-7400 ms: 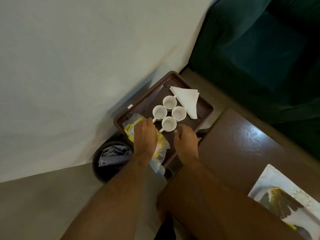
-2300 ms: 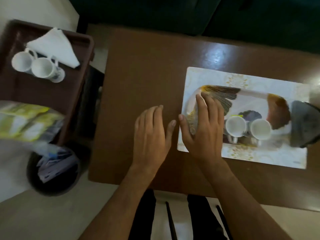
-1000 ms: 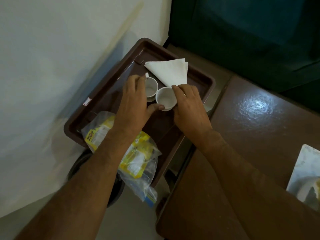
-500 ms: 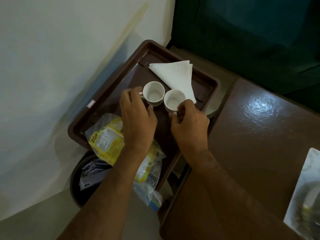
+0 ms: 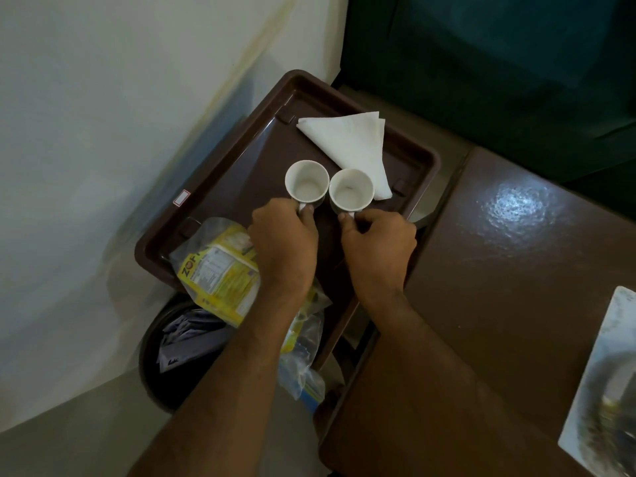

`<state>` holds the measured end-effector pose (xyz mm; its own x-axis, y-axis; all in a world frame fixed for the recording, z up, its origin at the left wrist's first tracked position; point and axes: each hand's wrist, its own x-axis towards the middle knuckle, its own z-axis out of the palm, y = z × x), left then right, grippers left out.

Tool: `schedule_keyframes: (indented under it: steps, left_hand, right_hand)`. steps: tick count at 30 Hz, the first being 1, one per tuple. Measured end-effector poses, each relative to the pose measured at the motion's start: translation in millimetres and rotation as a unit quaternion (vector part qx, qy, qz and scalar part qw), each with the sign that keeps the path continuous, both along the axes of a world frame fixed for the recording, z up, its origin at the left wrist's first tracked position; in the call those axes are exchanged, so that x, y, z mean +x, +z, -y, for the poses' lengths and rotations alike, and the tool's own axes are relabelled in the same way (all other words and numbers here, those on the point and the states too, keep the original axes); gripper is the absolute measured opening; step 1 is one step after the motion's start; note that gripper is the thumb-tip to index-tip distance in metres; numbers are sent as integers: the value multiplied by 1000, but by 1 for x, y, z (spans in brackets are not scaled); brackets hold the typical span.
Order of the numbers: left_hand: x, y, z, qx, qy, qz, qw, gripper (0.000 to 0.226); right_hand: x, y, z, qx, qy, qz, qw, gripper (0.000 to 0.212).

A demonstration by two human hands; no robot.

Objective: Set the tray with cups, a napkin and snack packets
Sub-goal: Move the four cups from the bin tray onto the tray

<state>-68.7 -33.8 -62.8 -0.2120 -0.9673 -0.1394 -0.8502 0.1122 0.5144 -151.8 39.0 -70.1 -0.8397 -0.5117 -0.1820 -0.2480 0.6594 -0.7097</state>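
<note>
Left hand (image 5: 284, 249): grip pinched on the handle of the left cup (image 5: 306, 182).
Right hand (image 5: 377, 249): grip pinched on the handle of the right cup (image 5: 351, 189).
Packets (image 5: 220, 273): near end of brown tray (image 5: 213, 187), partly under the left arm.
Cups: mid-tray, rims almost touching, just beyond the knuckles, handles facing the person.
Napkin (image 5: 351, 146): beyond the cups, far end.
Bench (image 5: 499, 270): right of the tray; patterned tray (image 5: 600, 383) there, blurred and cropped.
Unclear: whether the cups rest or are lifted.

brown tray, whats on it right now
On the brown tray: two empty white cups held by the handles, a folded napkin, and a yellow snack bag. The hands cover the near part.
</note>
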Motion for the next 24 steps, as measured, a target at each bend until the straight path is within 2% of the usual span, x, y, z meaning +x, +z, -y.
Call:
schedule_keyframes:
  steps: [7, 14, 24]
  left_hand:
    - [-4, 5, -21, 22, 40, -109, 993, 36]
    - [-12, 28, -63, -17, 52, -157, 986, 26]
    - [-40, 49, -144, -16, 42, -193, 980, 29]
  right_hand:
    - [-1, -1, -18, -58, -21, -8, 998, 28]
    - [-11, 20, -49, -139, -46, -51, 988, 12]
    - [-44, 42, -147, -159, -86, -47, 982, 7]
